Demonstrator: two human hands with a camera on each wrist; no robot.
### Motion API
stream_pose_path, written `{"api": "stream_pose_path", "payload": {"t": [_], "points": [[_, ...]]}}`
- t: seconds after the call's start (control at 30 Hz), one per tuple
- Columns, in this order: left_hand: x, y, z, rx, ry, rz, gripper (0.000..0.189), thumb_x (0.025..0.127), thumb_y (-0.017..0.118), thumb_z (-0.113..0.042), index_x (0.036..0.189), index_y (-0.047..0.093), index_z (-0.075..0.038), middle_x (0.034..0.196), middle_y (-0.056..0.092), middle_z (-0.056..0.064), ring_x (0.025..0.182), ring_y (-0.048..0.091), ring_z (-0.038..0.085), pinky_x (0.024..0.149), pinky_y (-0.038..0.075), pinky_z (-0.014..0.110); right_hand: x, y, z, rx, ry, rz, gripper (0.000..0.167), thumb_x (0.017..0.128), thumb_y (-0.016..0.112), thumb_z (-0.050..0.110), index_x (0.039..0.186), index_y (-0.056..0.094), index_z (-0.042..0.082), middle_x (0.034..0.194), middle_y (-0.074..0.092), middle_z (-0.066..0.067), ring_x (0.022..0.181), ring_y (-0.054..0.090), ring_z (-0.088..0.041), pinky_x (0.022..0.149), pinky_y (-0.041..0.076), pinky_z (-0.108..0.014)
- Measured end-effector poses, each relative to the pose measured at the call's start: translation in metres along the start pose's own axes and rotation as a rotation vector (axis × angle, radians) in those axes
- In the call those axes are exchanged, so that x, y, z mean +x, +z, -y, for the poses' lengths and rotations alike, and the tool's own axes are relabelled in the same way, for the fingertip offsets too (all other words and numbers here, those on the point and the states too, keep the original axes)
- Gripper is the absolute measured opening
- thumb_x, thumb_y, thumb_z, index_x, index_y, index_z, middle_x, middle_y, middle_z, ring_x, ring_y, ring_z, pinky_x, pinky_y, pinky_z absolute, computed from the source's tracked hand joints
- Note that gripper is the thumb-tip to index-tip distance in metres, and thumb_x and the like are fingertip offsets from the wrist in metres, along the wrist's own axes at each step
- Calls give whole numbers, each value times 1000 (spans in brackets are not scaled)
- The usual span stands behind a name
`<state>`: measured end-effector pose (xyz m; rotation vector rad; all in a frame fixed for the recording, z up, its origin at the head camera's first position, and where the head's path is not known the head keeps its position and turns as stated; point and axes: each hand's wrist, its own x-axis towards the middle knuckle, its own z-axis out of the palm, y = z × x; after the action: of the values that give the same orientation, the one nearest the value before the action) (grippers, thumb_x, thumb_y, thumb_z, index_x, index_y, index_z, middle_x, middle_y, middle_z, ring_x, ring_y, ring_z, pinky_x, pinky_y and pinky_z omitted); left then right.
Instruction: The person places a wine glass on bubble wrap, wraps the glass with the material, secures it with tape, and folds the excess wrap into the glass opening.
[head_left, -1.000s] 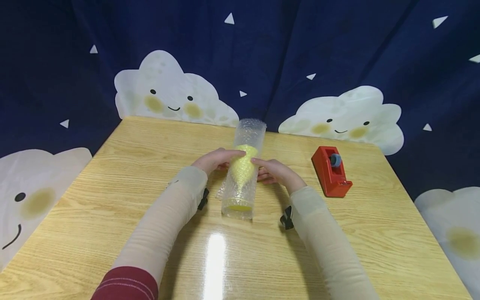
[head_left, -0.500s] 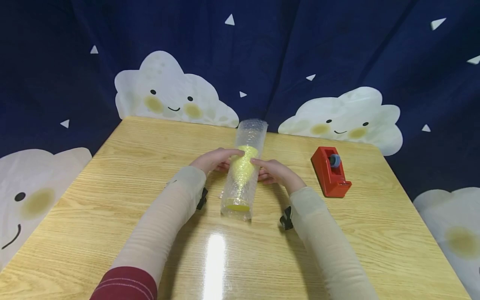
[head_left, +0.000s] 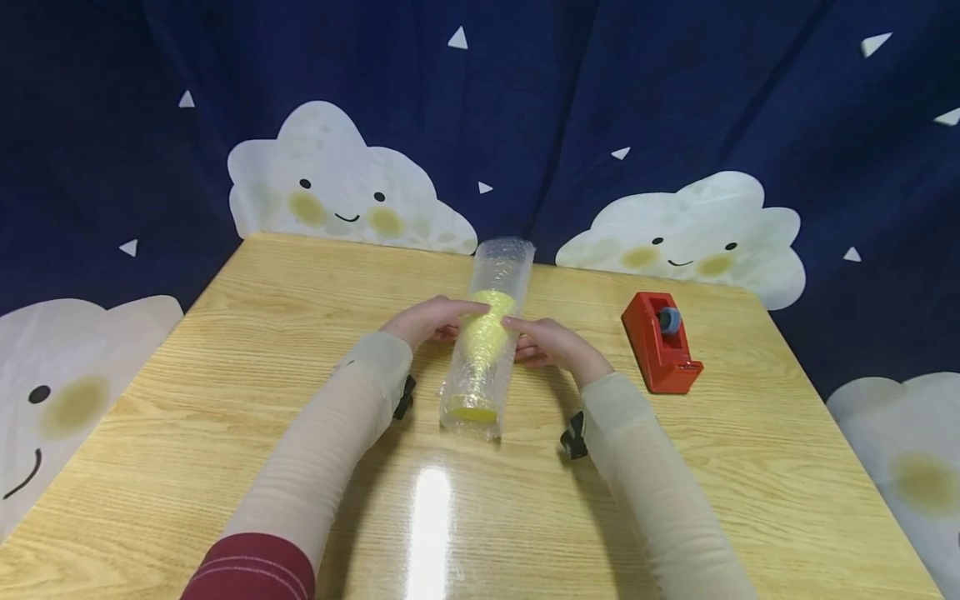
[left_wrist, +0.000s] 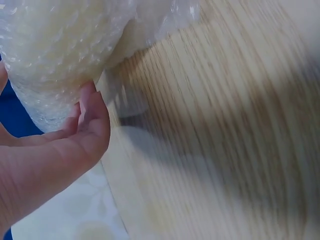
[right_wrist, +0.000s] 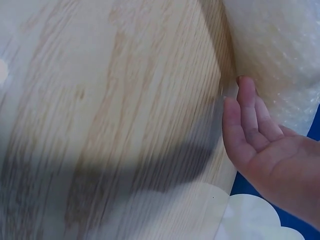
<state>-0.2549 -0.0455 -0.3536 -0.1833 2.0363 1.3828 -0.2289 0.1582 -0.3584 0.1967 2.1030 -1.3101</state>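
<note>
A roll of bubble wrap [head_left: 501,265] lies lengthwise on the wooden table. A yellow object [head_left: 482,340] shows through it, with a round base at the near end and a bulge nearer the middle. My left hand [head_left: 431,320] holds the left side, thumb on top and fingers low against the wrap; the left wrist view shows these fingers [left_wrist: 95,107] bent at the roll's underside. From the right, my right hand [head_left: 557,343] holds it likewise, thumb on top. In the right wrist view its fingertips [right_wrist: 245,85] meet the wrap's lower side. A loose wrap edge [left_wrist: 165,17] sticks out.
A red tape dispenser [head_left: 663,343] with a small blue roll of tape [head_left: 670,321] stands on the table [head_left: 315,283] to the right. Behind the table hangs a dark blue curtain [head_left: 525,100] printed with white clouds. The roll's far end reaches close to the table's back edge.
The roll has turned slightly between the hands, its near end shifting a little left. The loose flap on its left side has gone from the head view. Both hands stay nearly in place.
</note>
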Motion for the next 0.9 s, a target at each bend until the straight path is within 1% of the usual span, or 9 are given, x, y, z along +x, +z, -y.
{"api": "stream_pose_path", "payload": {"t": [0.17, 0.3, 0.47, 0.5, 0.57, 0.63, 0.7, 0.8, 0.9], "points": [[2, -2, 0, -55, -12, 10, 86, 83, 65, -42, 146, 20, -5, 131, 51, 13, 99, 55, 18, 101, 41, 33, 2, -2, -2, 5, -11, 6, 62, 94, 47, 46, 135, 42, 0, 126, 59, -17, 93, 62, -12, 98, 45, -39], [4, -3, 0, -48, -12, 17, 80, 84, 64, -42, 145, 24, -7, 127, 53, 12, 88, 56, 16, 99, 43, 33, 2, -3, -2, 2, -11, 4, 62, 93, 47, 47, 135, 42, 0, 121, 62, -14, 91, 61, -12, 97, 46, -39], [-1, -4, 0, 36, 8, 0, 84, 79, 64, -54, 142, 33, -8, 119, 56, 6, 95, 56, 16, 100, 42, 34, 2, -3, -2, 1, -15, 7, 62, 94, 47, 46, 135, 42, 0, 127, 58, -18, 93, 62, -13, 98, 45, -40], [-2, -4, 0, 56, 12, -6, 79, 77, 65, -57, 134, 42, -7, 108, 59, 3, 91, 55, 16, 96, 43, 33, 2, -2, -1, -1, -14, 6, 63, 93, 47, 46, 135, 42, 0, 128, 58, -18, 94, 62, -13, 98, 45, -40], [-3, -3, 0, 89, 22, -19, 61, 76, 65, -59, 107, 56, -8, 81, 57, -1, 75, 52, 15, 82, 44, 29, 2, -2, -1, -6, -11, 2, 63, 93, 47, 47, 134, 43, 0, 127, 58, -18, 94, 61, -13, 98, 45, -39], [-4, -2, 0, 108, 27, -32, 47, 76, 66, -58, 81, 53, -13, 62, 43, -5, 62, 40, 13, 69, 38, 26, 1, -2, 0, -11, -7, 0, 63, 93, 48, 47, 134, 43, 0, 128, 58, -17, 95, 61, -14, 98, 46, -39], [-4, -1, -1, 92, 33, -35, 44, 78, 66, -55, 74, 45, -16, 54, 36, -5, 57, 35, 13, 66, 34, 27, 1, -1, 1, -14, 0, -8, 64, 93, 48, 48, 134, 43, 0, 126, 59, -16, 94, 61, -13, 97, 46, -38], [-4, 0, -1, 59, 33, -38, 46, 80, 66, -50, 96, 52, -10, 61, 41, -4, 62, 40, 13, 75, 40, 28, 0, -1, 1, -8, 3, -17, 64, 92, 49, 48, 134, 43, 0, 124, 60, -14, 91, 61, -12, 97, 46, -39], [-3, 1, 0, 3, 15, -29, 60, 81, 65, -45, 122, 44, -6, 73, 45, -2, 70, 44, 13, 85, 42, 30, 1, -2, 0, 5, 4, -17, 63, 92, 49, 47, 134, 44, 0, 123, 61, -14, 90, 61, -11, 98, 46, -39]]}}
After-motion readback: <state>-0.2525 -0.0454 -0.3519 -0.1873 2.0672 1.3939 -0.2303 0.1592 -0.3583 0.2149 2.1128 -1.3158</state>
